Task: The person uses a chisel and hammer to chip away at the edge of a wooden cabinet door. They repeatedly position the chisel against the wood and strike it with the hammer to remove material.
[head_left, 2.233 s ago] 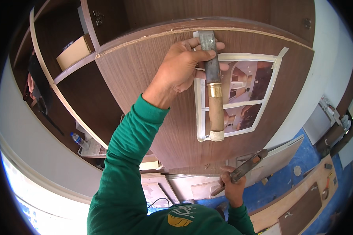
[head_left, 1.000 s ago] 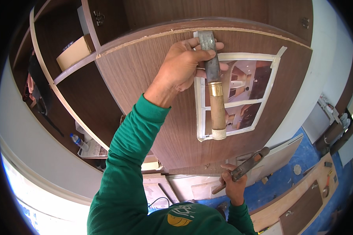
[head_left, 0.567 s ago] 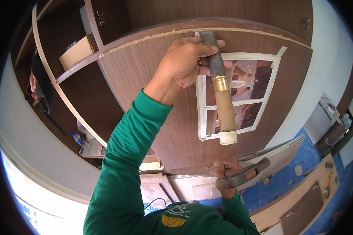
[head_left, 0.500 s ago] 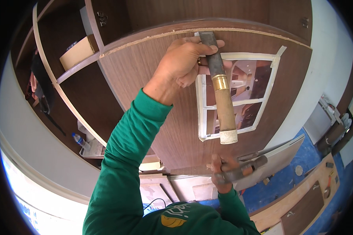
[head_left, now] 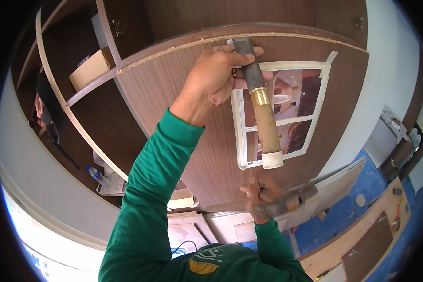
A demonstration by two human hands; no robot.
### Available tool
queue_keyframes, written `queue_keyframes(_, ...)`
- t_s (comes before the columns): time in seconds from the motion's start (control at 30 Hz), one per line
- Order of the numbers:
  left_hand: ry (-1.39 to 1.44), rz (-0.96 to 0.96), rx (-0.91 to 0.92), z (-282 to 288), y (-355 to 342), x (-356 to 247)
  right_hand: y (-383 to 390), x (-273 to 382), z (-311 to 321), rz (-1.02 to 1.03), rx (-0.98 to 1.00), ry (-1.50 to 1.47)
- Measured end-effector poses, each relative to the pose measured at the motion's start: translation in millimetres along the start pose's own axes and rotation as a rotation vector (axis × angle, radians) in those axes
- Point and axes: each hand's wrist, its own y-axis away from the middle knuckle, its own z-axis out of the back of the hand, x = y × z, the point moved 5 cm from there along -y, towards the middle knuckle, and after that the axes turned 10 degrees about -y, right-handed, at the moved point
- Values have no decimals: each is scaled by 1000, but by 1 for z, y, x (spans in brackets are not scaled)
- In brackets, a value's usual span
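Note:
My left hand [head_left: 215, 75] is wrapped round the dark steel blade of a wide chisel [head_left: 269, 127]. The chisel has a brass ferrule, a wooden handle and a pale worn butt end pointing down toward me. Its tip meets the rough upper edge [head_left: 183, 48] of a brown wood-grain panel [head_left: 192, 155]. Lower and to the right, my right hand [head_left: 258, 199] grips a hammer [head_left: 286, 202], smeared by motion and apart from the chisel's butt.
Taped photo sheets [head_left: 293, 120] hang on the panel behind the chisel. Open shelves at left hold a cardboard box [head_left: 90, 69] and a plastic bottle [head_left: 95, 174]. Boards [head_left: 338, 185] lean at lower right above blue floor sheeting [head_left: 331, 228]; a wooden bench [head_left: 362, 239] stands there.
My right hand and the blurred hammer have shifted slightly up and left. My left hand keeps its hold on the chisel at the panel's edge; the whole view has moved a little.

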Motion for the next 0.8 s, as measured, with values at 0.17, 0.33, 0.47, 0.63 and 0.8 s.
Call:
queue_keyframes(0.17, -4, 5, 16, 2, -4, 3, -13, -10, -13, 20, -117, -174)
queue_keyframes(0.33, 2, -8, 0, 1, -3, 4, -8, -6, -4, 49, -38, -23)
queue_keyframes(0.47, -39, 37, -38, 13, -8, 3, -19, -35, -10, -240, -54, -170)
queue_keyframes(0.63, -54, -15, -6, 0, 17, -2, 20, -38, 11, -293, -52, -452)
queue_keyframes(0.8, -70, -9, 56, -33, 70, 35, 1, 15, 7, -120, -6, -440)
